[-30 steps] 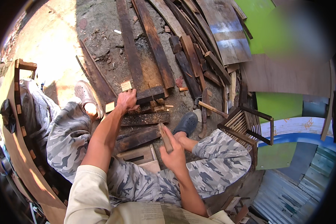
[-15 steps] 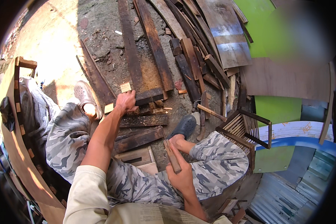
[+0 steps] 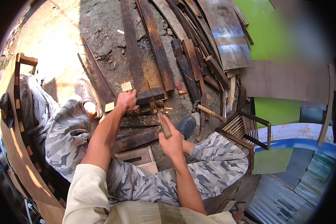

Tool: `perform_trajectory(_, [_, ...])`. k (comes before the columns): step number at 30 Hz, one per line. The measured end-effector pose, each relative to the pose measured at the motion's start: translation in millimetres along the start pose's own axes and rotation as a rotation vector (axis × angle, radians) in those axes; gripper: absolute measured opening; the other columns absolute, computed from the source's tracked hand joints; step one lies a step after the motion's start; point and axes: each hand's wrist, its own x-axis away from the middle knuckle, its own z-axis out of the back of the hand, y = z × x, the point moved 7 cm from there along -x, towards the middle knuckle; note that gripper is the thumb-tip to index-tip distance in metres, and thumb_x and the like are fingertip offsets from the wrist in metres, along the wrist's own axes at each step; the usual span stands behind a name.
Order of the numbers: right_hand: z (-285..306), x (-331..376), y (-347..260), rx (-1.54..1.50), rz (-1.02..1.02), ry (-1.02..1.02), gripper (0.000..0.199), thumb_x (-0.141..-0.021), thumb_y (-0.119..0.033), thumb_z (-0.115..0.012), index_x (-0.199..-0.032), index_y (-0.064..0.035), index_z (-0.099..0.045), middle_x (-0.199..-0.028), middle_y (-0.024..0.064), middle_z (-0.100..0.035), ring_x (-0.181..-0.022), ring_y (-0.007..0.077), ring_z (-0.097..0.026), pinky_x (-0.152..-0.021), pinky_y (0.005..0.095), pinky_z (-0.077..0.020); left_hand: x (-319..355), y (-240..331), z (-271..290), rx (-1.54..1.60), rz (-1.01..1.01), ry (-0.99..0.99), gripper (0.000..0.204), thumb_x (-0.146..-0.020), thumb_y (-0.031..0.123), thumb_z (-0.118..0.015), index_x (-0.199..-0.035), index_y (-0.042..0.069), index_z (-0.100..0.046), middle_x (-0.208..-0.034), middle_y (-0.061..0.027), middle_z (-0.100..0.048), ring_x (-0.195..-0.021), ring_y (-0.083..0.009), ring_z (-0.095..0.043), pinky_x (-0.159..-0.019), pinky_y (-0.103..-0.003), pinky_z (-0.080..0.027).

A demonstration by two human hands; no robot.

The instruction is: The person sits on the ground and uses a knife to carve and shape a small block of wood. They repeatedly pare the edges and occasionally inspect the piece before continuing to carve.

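Observation:
My right hand is closed round the wooden handle of a handsaw. The saw's thin blade points away from me and crosses a dark wooden board that lies crosswise near the middle of the view. On that board, left of the blade, my left hand presses down with its fingers curled over the wood. A small pale wood block sits just beyond the left hand, and another light piece shows beside its wrist. Sawdust covers the planks beyond the board.
Long dark planks stretch away ahead, with stacked timber offcuts to their right. A hammer and a small slatted wooden frame are by my right knee. A wooden box lies between my legs; a long wooden bench stands left.
My right hand and the saw have moved forward, away from my body, so more blade extends past the board. The left hand stays in place on the board.

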Motion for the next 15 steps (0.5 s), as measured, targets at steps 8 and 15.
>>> perform_trajectory(8, [31.8, 89.7, -12.0, -0.005, 0.160, 0.042, 0.061, -0.083, 0.001, -0.056, -0.144, 0.0007, -0.052, -0.130, 0.0221, -0.066, -0.114, 0.0251, -0.067, -0.098, 0.0313, -0.0493, -2.8, -3.7, 3.1, 0.013, 0.010, -0.024, 0.070, -0.072, 0.051, -0.083, -0.111, 0.001, -0.053, -0.099, -0.0210, -0.069, -0.089, -0.0369, -0.072, -0.075, -0.045, -0.058])
perform_trajectory(15, [-4.7, 38.9, 16.0, -0.062, 0.150, 0.050, 0.064, -0.082, 0.000, -0.057, -0.145, -0.0005, -0.051, -0.130, 0.0233, -0.066, -0.124, 0.0348, -0.063, -0.104, 0.0361, -0.0470, -1.4, -0.5, -1.8, 0.013, -0.001, -0.020, 0.069, -0.073, 0.050, -0.083, -0.110, 0.001, -0.053, -0.099, -0.0214, -0.069, -0.089, -0.0369, -0.072, -0.075, -0.046, -0.058])
